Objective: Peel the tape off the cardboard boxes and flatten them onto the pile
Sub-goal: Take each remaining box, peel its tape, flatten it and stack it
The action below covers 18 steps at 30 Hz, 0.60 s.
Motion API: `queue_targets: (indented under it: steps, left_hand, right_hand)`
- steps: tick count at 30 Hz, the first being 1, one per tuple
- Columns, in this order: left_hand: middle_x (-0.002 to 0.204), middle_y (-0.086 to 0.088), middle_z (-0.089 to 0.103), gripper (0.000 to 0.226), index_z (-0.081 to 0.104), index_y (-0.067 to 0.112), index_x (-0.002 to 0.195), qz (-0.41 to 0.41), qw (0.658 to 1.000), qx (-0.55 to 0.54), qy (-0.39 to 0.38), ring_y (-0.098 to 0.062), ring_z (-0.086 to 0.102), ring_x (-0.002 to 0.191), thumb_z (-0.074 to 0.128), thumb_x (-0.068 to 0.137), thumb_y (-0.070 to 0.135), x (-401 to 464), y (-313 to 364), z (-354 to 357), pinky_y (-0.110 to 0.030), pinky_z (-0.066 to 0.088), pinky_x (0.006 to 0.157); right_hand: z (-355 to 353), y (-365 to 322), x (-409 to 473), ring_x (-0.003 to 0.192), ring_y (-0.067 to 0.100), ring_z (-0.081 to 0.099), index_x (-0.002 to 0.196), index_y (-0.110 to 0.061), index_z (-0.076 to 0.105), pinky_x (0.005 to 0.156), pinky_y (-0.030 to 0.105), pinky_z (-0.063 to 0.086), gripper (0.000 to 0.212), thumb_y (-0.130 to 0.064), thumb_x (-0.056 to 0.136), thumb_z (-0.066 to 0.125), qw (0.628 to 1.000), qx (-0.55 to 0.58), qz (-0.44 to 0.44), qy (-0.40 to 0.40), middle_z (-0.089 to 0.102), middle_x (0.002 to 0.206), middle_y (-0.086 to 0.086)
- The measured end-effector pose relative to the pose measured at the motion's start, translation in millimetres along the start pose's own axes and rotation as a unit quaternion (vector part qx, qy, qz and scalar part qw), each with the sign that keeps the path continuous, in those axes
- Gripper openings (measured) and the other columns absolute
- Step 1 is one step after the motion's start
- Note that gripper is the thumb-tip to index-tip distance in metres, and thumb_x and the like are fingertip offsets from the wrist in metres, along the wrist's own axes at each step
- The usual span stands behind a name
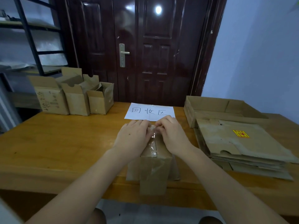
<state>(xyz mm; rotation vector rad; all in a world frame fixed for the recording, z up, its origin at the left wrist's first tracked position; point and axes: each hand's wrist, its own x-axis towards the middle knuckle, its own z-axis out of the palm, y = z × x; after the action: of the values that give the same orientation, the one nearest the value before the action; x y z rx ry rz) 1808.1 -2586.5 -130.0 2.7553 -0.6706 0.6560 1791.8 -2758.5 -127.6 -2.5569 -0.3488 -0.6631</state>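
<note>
A small brown cardboard box [154, 168] stands on the wooden table [64, 143] right in front of me. A strip of clear tape [152, 146] runs along its top seam and down its near face. My left hand [134, 138] and my right hand [171, 135] both lie over the box's far top end, fingertips meeting at the tape's far end. Whether the fingers pinch the tape or only press on it is hidden. A pile of flattened boxes [242, 146] lies at the right.
Three open boxes [72, 96] stand at the table's back left. A white paper sign [150, 111] lies just beyond my hands. An open box [213, 105] sits behind the pile. A dark door [145, 46] is behind the table, shelves [32, 38] at the left.
</note>
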Motion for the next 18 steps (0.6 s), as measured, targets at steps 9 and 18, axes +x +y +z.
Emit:
queue_targets:
  steps: [9,18]
  left_hand:
    - [0.094,0.011,0.063,0.025,0.058,0.030,0.103,0.004,0.999,0.009,0.047,-0.017,0.058,0.087,0.036,0.109,0.040,-13,4,1,-0.034,0.039,0.077]
    - [0.108,0.013,0.068,0.020,0.052,0.031,0.121,-0.027,0.998,-0.056,0.015,-0.015,0.062,0.099,0.049,0.105,0.042,-24,16,-9,-0.035,0.048,0.088]
  right_hand:
    - [-16,-16,-16,0.103,0.010,0.053,0.124,-0.025,0.060,0.094,0.032,0.050,0.024,-0.018,0.101,0.059,0.999,-0.002,-0.008,-0.041,0.056,0.110,-0.011]
    - [-14,-15,-19,0.104,0.014,0.052,0.118,-0.022,0.060,0.093,0.034,0.045,0.017,-0.017,0.103,0.055,1.000,0.002,0.007,-0.023,0.063,0.109,-0.005]
